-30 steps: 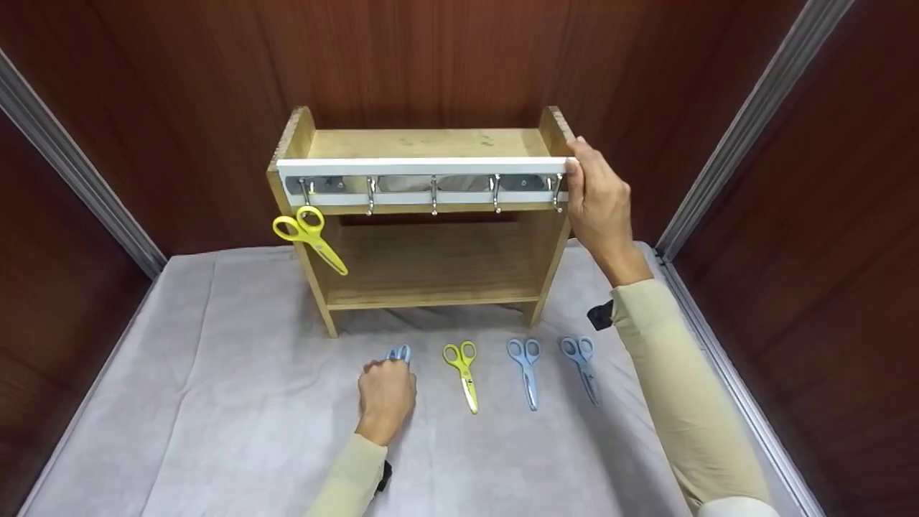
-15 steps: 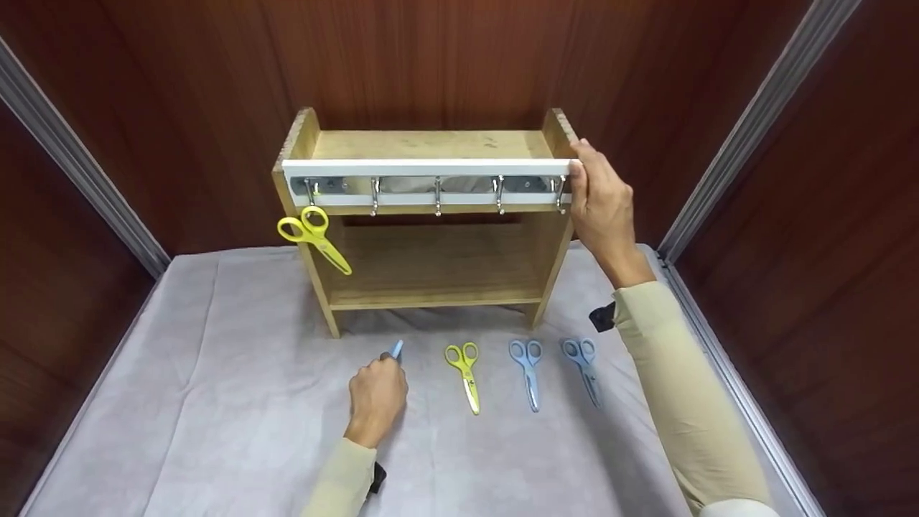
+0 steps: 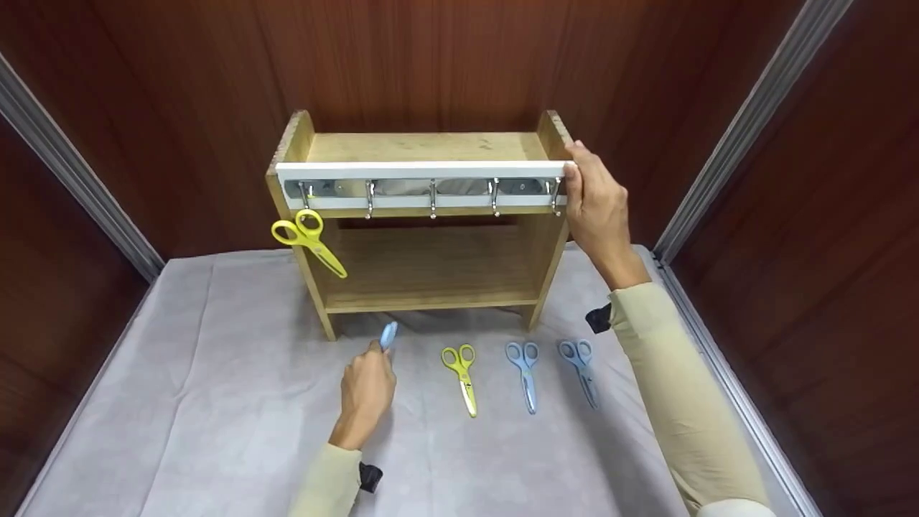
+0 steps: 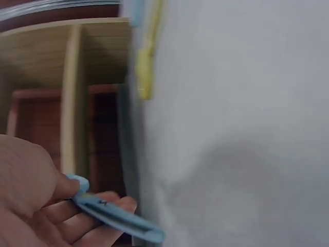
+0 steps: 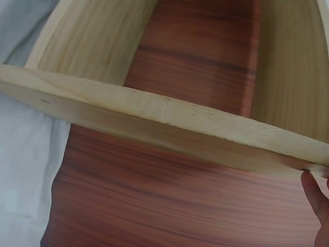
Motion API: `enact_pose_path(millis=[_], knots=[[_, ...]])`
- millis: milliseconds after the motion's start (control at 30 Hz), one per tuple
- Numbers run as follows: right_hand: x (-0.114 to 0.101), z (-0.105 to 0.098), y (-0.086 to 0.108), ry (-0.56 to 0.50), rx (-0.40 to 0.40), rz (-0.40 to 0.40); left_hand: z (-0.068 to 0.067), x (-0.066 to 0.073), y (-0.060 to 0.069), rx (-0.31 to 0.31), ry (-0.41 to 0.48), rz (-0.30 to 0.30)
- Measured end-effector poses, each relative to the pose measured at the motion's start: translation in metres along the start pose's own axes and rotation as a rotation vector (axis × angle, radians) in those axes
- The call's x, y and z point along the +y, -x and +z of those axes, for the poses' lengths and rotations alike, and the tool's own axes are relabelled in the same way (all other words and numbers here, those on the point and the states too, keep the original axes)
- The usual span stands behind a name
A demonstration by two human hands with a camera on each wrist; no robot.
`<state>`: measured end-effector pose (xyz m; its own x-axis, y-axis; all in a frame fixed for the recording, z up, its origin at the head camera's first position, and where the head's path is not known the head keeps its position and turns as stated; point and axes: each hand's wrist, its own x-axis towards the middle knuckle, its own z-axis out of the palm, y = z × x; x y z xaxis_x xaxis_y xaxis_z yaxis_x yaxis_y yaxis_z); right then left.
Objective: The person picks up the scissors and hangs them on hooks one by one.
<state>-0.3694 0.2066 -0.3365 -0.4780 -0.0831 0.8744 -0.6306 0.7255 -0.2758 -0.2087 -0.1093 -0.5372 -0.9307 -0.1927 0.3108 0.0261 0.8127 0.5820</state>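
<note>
scissors [image 3: 388, 335] in blue, pinched by our left grip [image 3: 367, 388], have just risen off the surface [image 3: 237, 402] toward the near left of the shelf [image 3: 431, 280], so we judge the pick-up done; our right grip [image 3: 600, 207] clasps its right corner.
</note>
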Motion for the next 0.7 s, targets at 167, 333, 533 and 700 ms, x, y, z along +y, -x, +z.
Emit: enact_pose_path(millis=[167,333,533,700], knots=[[0.000,0.000,0.000,0.000,0.005,-0.003,-0.020,0.007,-0.010,-0.043,0.138,-0.055],[-0.002,0.000,0.000,0.007,-0.008,-0.003,-0.038,0.013,-0.018,-0.015,0.272,-0.044],[-0.003,0.000,0.000,0.017,-0.018,-0.005,-0.057,0.018,-0.028,-0.172,0.577,-0.130],[-0.002,0.000,0.000,0.002,-0.004,0.004,-0.071,0.023,-0.038,-0.228,0.662,-0.161]])
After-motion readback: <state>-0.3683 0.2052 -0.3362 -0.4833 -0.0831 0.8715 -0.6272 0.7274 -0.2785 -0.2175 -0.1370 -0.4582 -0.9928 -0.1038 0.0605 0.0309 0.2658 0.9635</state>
